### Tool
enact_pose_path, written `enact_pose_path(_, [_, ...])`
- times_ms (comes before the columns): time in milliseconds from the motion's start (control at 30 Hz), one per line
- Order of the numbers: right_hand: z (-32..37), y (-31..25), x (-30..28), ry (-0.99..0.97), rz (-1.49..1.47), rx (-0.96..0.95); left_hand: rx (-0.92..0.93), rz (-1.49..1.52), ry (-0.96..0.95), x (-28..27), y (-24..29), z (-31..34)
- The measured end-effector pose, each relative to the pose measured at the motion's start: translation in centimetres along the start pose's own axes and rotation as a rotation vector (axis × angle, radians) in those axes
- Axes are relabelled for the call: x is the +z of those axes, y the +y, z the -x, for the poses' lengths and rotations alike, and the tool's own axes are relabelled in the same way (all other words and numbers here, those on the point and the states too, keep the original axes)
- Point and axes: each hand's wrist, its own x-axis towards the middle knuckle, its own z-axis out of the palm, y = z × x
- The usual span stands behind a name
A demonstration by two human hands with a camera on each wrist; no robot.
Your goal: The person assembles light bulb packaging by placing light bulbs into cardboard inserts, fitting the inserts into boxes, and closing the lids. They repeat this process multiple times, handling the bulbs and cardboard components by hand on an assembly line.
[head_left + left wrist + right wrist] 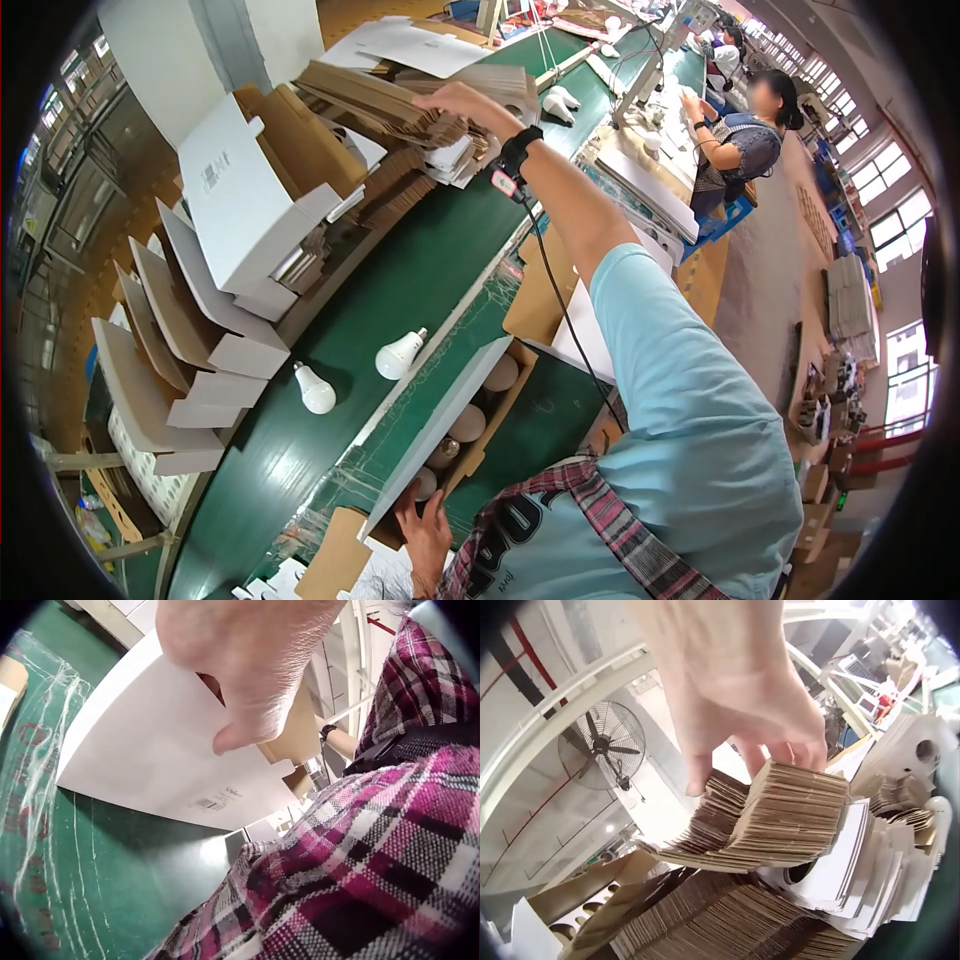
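Observation:
My left hand (425, 530) is at the near end of a white carton (440, 425) holding several light bulbs (468, 423). In the left wrist view, that hand (251, 675) grips the carton wall, its thumb on the white printed face and its other fingers mostly hidden. Across the belt, my right hand (465, 105) reaches to a stack of folded brown cardboard pieces (375, 100). Seen from the right wrist, the right hand (742, 712) holds the upper bundle of cardboard (787, 814) from above, thumb on one side, fingers on the other. More cardboard (720, 919) lies beneath.
Two loose bulbs (315, 388) (400, 355) lie on the green belt (400, 290). Open white cartons (235, 200) line its far side. White papers (847, 855) adjoin the cardboard. Another person (745, 145) sits farther along the line.

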Motion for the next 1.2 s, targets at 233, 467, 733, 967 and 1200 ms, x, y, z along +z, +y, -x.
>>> enact_pose_path(233, [-0.8, 0.4, -1.1, 0.121, 0.404, -0.247, 0.015, -0.032, 0.022, -0.5, 0.5, -0.4])
enact_pose_path(467, [3.5, -1.6, -4.6, 0.348, 0.343, -0.228, 0.073, -0.027, 0.138, -0.5, 0.9, -0.1])
enact_pose_path(733, [33.5, -3.0, -20.3, 0.528, -0.39, -0.092, 0.406, 0.243, 0.093, -1.8, 9.0, 0.0])
enact_pose_path(967, [58.1, -3.1, -23.4, 0.093, -0.243, 0.271, 0.785, 0.048, 0.236, 4.2, 17.8, -2.2])
enact_pose_path(1200, [60.3, -8.0, -17.1, -0.201, -0.229, 0.751, 0.73, 0.132, 0.018, 9.7, 21.1, -0.3])
